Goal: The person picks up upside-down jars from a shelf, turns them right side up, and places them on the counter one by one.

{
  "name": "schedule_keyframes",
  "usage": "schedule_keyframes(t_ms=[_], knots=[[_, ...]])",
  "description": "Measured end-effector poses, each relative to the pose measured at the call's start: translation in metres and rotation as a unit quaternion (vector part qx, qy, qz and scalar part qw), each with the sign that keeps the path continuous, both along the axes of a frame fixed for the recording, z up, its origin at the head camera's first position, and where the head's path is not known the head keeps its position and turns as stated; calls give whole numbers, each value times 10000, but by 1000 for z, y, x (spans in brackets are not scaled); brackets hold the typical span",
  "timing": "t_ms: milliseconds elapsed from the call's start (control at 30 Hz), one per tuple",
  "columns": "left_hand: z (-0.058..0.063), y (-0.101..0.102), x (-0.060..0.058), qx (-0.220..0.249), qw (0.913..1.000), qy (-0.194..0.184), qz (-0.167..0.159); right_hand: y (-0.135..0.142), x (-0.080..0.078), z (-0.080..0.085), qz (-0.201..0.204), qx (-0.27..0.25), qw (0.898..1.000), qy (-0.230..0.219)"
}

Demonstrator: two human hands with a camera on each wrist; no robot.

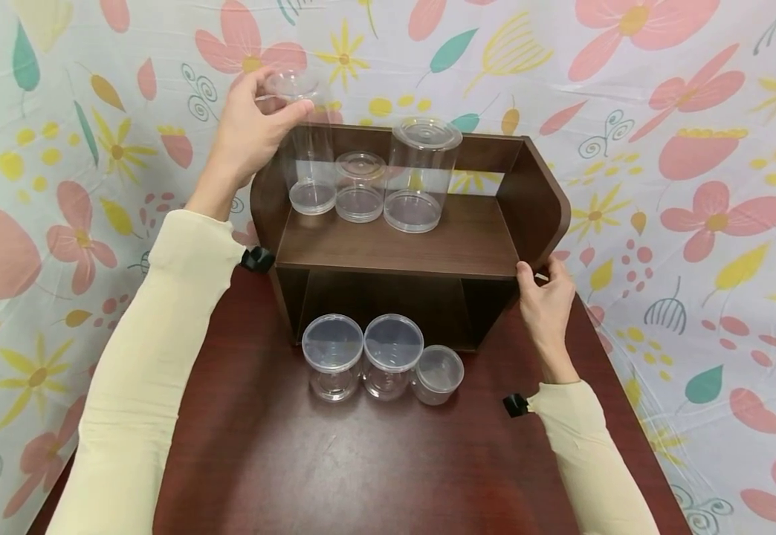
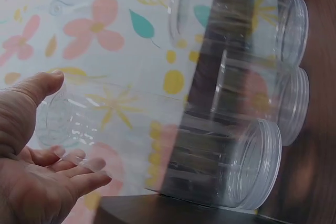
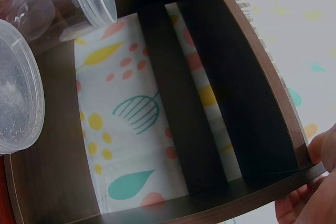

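At the upper left, my left hand holds a tall clear jar near its top, thumb on one side and fingers on the other. The jar stands upright on the upper board of a dark brown two-tier shelf. In the left wrist view the fingers show around the narrow end of this jar. A short clear jar and a wider tall jar stand to its right. My right hand grips the shelf's right side at the upper board's front corner, thumb in front.
Two clear jars, a left one and a middle one, stand with a smaller tub on the reddish-brown table, before the lower tier. A flower-patterned curtain hangs behind and at both sides.
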State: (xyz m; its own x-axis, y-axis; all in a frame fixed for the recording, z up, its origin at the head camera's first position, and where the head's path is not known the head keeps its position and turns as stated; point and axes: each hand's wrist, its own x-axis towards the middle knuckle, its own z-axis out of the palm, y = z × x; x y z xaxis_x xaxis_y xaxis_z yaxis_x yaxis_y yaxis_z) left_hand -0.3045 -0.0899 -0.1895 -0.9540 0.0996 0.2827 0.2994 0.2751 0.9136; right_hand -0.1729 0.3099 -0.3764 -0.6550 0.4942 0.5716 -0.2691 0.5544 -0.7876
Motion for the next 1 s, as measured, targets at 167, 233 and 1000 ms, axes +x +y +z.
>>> schedule_keyframes(t_ms=[167,233,1000], knots=[[5,-4,18,343,9991,53,-250,7,-3,-6,69,11,9999,-76],[7,-5,25,411,9987,110,-275,8,-2,-6,92,16,9999,-91],[-2,-26,86,559,9941,562,-739,9,-10,-8,-101,89,9998,-171]])
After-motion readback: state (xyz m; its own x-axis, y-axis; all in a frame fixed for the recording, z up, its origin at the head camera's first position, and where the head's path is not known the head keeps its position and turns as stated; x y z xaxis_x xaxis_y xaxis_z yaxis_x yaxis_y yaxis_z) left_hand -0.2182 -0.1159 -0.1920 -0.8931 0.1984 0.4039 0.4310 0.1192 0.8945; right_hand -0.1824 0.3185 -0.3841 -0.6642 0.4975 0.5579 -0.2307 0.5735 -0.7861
